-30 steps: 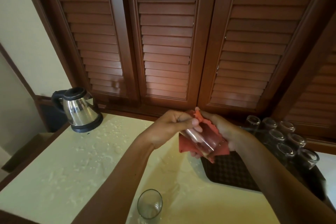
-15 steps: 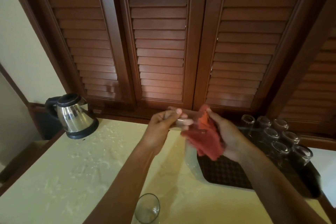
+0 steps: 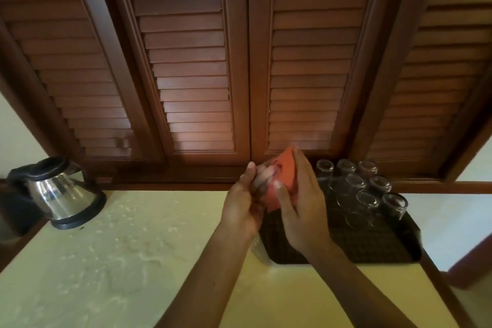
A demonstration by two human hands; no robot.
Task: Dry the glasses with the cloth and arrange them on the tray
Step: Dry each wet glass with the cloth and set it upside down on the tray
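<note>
- Left hand (image 3: 246, 202) grips a glass (image 3: 263, 177); right hand (image 3: 302, 202) grasps the orange cloth (image 3: 286, 176) against it.
- Cream countertop (image 3: 133, 261) carries a steel kettle (image 3: 57, 193) and dark tray (image 3: 372, 242).
- Louvred wooden shutters (image 3: 191, 74) behind.

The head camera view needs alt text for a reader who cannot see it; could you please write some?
Two hands, left hand and right hand, hold an orange cloth around a glass above a dark tray of upturned glasses. A steel kettle stands left.

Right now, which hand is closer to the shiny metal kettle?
Left. The left hand is nearer the shiny metal kettle; the right hand is beyond it, over the dark tray.
</note>
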